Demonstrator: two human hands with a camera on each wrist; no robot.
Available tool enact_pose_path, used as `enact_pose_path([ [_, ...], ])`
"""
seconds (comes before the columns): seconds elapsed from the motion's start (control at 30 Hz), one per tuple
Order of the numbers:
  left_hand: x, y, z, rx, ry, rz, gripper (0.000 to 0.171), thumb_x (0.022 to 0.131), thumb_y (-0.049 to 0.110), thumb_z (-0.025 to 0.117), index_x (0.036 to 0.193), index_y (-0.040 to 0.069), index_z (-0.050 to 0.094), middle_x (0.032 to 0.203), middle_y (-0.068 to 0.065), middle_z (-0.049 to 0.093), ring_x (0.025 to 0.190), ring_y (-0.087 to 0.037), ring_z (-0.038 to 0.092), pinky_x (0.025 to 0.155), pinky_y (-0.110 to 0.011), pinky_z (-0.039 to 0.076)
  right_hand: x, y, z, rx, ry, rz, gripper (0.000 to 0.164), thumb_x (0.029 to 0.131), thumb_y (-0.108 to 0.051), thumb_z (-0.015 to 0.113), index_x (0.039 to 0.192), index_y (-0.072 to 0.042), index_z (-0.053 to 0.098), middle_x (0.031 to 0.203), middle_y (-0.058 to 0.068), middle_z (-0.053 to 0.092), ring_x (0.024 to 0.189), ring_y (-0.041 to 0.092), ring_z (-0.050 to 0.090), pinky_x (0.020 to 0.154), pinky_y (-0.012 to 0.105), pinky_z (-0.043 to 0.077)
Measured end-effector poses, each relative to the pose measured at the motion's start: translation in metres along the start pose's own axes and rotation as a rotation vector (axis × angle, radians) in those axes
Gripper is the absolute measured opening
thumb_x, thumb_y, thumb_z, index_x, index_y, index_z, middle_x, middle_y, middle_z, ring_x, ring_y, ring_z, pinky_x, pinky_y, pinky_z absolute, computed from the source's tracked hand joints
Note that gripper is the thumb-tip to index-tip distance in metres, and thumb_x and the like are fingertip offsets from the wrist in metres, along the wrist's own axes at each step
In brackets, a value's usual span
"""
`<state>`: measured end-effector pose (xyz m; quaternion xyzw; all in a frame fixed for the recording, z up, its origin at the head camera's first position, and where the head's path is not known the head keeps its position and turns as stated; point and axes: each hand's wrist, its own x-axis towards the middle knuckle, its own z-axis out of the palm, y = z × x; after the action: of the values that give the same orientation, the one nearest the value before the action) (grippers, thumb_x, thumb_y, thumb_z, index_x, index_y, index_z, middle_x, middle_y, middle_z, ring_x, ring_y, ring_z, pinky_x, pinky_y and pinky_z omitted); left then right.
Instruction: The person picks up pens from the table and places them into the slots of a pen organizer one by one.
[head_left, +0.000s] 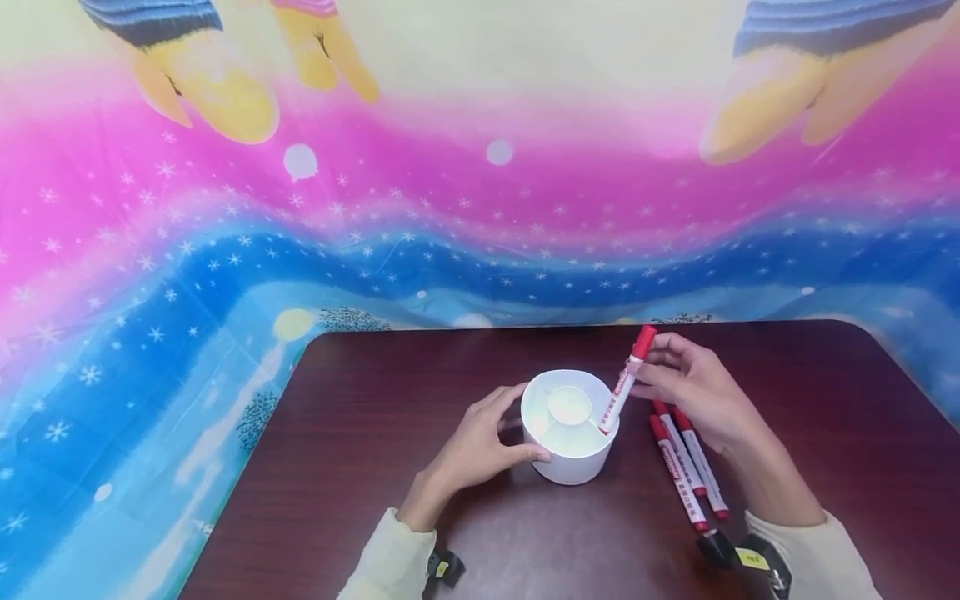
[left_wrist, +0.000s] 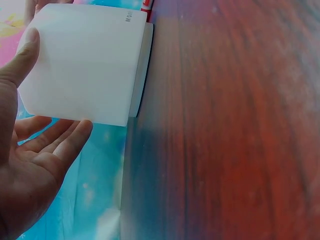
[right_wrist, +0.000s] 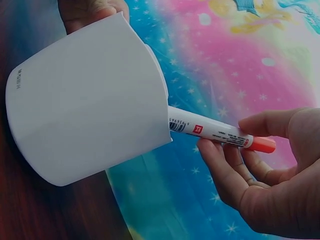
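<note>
A white round desk organizer (head_left: 572, 468) with a ring-shaped inner divider stands upright on the table. My left hand (head_left: 480, 442) grips its left side, thumb at the front and fingers around the back. My right hand (head_left: 701, 392) pinches a white marker (head_left: 618, 393) with a red cap near its capped end. The marker tilts, cap up, and its lower end is inside the organizer's right rim; the right wrist view shows that end hidden behind the white wall (right_wrist: 90, 100). Below the right hand, several red-capped markers (head_left: 678, 475) lie side by side on the table.
The dark wood-grain table (head_left: 337, 433) has rounded far corners. A colourful printed cloth (head_left: 450, 192) hangs behind it and down its left side. Black wrist devices (head_left: 447, 568) are strapped at both sleeves, the right one close to the lying markers.
</note>
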<state>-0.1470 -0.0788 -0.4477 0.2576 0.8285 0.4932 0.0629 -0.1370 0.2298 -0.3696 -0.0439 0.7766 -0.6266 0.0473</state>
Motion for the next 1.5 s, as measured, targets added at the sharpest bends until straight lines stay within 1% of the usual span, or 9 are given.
enact_pose_path([
  [0.23, 0.001, -0.001, 0.003, -0.005, -0.006, 0.012, 0.097, 0.079, 0.031, 0.098, 0.162, 0.023, 0.048, 0.147, -0.001, 0.061, 0.133, -0.021, 0.068, 0.107, -0.025, 0.057, -0.004, 0.006, 0.001, -0.004, 0.001, 0.003, 0.046, 0.106, -0.016, 0.069, 0.141, 0.004, 0.046, 0.118, 0.006, 0.062, 0.102, 0.008, 0.073, 0.087, 0.028, 0.066],
  [0.5, 0.003, -0.002, 0.005, 0.003, -0.015, 0.012, 0.098, 0.079, 0.031, 0.098, 0.162, 0.023, 0.048, 0.146, 0.000, 0.062, 0.132, -0.019, 0.068, 0.106, -0.023, 0.057, -0.012, 0.011, -0.001, -0.026, -0.003, 0.005, 0.045, 0.106, -0.018, 0.069, 0.140, 0.003, 0.048, 0.121, 0.013, 0.064, 0.101, 0.007, 0.076, 0.087, 0.027, 0.066],
  [0.6, 0.003, -0.003, 0.005, 0.001, -0.011, 0.020, 0.098, 0.079, 0.031, 0.098, 0.162, 0.023, 0.048, 0.145, -0.001, 0.062, 0.132, -0.019, 0.068, 0.106, -0.024, 0.057, -0.013, 0.014, -0.002, -0.023, -0.004, -0.005, 0.041, 0.106, -0.017, 0.069, 0.136, 0.003, 0.051, 0.119, 0.011, 0.067, 0.102, 0.007, 0.077, 0.088, 0.026, 0.066],
  [0.77, 0.003, -0.004, 0.004, -0.021, -0.005, 0.007, 0.098, 0.078, 0.030, 0.099, 0.161, 0.024, 0.048, 0.146, 0.002, 0.062, 0.133, -0.016, 0.067, 0.107, -0.022, 0.056, -0.013, 0.014, 0.000, -0.006, -0.011, -0.028, 0.037, 0.105, -0.015, 0.071, 0.132, 0.003, 0.053, 0.117, 0.005, 0.069, 0.103, 0.007, 0.077, 0.089, 0.028, 0.066],
  [0.9, 0.002, -0.005, 0.003, -0.025, -0.001, -0.004, 0.097, 0.078, 0.031, 0.099, 0.161, 0.025, 0.049, 0.147, 0.003, 0.061, 0.134, -0.016, 0.066, 0.107, -0.022, 0.056, -0.010, 0.013, 0.004, -0.003, -0.023, -0.026, 0.039, 0.104, -0.015, 0.072, 0.133, 0.003, 0.054, 0.122, 0.013, 0.067, 0.104, 0.006, 0.077, 0.089, 0.029, 0.066],
  [1.03, 0.001, -0.005, 0.001, -0.012, 0.001, -0.006, 0.097, 0.078, 0.031, 0.099, 0.161, 0.026, 0.049, 0.145, 0.004, 0.062, 0.133, -0.016, 0.067, 0.107, -0.023, 0.056, -0.009, 0.013, 0.008, 0.000, -0.038, -0.030, 0.042, 0.104, -0.014, 0.073, 0.136, 0.006, 0.053, 0.124, 0.019, 0.065, 0.105, 0.006, 0.076, 0.090, 0.029, 0.066],
  [1.23, 0.001, -0.005, 0.001, -0.010, 0.001, 0.003, 0.097, 0.078, 0.032, 0.098, 0.161, 0.025, 0.049, 0.146, 0.003, 0.062, 0.133, -0.017, 0.067, 0.107, -0.025, 0.057, -0.009, 0.014, 0.009, -0.002, -0.040, -0.041, 0.042, 0.104, -0.012, 0.072, 0.136, 0.007, 0.054, 0.120, 0.013, 0.066, 0.104, 0.005, 0.076, 0.089, 0.029, 0.066],
  [1.37, 0.001, -0.005, 0.001, -0.010, 0.004, 0.005, 0.097, 0.078, 0.035, 0.098, 0.161, 0.026, 0.049, 0.146, 0.002, 0.062, 0.133, -0.017, 0.067, 0.108, -0.026, 0.057, -0.009, 0.013, 0.007, -0.009, -0.048, -0.048, 0.043, 0.104, -0.013, 0.072, 0.137, 0.008, 0.054, 0.120, 0.012, 0.066, 0.105, 0.006, 0.075, 0.090, 0.029, 0.066],
  [1.5, 0.001, -0.005, 0.000, -0.006, 0.004, 0.000, 0.097, 0.078, 0.036, 0.098, 0.161, 0.026, 0.049, 0.145, 0.003, 0.063, 0.132, -0.017, 0.067, 0.108, -0.027, 0.057, -0.010, 0.012, 0.002, -0.017, -0.036, -0.053, 0.045, 0.104, -0.014, 0.073, 0.139, 0.007, 0.054, 0.118, 0.006, 0.068, 0.104, 0.006, 0.076, 0.090, 0.027, 0.065],
])
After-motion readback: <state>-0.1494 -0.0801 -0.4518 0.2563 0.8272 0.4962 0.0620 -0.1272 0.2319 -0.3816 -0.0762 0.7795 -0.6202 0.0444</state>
